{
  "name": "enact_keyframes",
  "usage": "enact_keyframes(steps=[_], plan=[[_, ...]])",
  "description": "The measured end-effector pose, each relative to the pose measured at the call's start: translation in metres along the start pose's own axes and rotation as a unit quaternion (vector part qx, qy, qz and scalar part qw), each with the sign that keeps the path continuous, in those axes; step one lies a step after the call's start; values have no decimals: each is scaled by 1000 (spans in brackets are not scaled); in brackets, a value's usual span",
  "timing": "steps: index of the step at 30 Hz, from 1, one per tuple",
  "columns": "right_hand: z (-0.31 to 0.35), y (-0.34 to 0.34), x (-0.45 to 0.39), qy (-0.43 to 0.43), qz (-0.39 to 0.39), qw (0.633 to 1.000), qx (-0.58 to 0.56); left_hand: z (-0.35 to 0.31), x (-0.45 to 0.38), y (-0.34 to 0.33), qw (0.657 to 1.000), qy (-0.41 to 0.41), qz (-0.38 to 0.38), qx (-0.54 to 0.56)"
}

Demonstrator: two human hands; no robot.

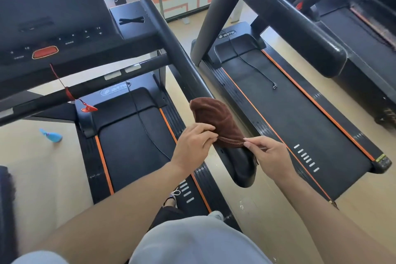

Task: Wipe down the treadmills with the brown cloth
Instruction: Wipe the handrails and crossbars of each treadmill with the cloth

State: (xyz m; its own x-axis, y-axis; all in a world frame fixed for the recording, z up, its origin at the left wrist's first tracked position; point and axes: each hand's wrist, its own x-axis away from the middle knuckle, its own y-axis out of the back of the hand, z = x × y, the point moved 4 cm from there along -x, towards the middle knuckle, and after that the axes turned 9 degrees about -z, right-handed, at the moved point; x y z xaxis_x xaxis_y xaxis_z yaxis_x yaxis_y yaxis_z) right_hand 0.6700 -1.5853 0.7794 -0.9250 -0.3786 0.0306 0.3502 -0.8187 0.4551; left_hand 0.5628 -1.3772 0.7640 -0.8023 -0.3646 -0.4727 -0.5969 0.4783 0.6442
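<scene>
Two hands pinching brown cloth (216,121), handrail (192,66)

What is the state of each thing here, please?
Brown cloth: draped over handrail, pinched at its edge.
Left hand: pinches cloth.
Right hand: pinches cloth.
Handrail: partly covered.
Safety clip: hanging loose.
Spray bottle: lying on floor.

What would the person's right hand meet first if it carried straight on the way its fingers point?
Most likely the brown cloth: the right hand already pinches its hem, fingers aimed left toward the left hand. Depth is uncertain.
</scene>
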Motion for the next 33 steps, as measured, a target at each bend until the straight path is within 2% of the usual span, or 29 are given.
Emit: enact_keyframes(steps=[3,9,14,16,20,24,28,30,33], plan=[[4,0,-6,-18,5,1000,19,-4,-7,3,1000,-11,28,7],[17,-1,-14,-18,60,992,109,-8,-30,8,993,74,88,7],[19,-11,-15,-60,91,989,103,-12,-59,5,980,111,162,4],[18,-16,-18,-84,78,989,91,-10,-63,4,973,117,201,12],[20,-25,-23,-91,65,991,79,5,-48,6,963,136,225,55],[29,-24,-38,-99,106,988,55,18,-38,10,946,171,252,109],[63,-24,-66,-9,62,994,93,24,-60,17,938,183,255,145],[94,-29,-88,57,48,991,108,32,-80,26,946,194,202,162],[134,-49,-136,167,99,960,201,52,-112,43,958,211,119,156]])
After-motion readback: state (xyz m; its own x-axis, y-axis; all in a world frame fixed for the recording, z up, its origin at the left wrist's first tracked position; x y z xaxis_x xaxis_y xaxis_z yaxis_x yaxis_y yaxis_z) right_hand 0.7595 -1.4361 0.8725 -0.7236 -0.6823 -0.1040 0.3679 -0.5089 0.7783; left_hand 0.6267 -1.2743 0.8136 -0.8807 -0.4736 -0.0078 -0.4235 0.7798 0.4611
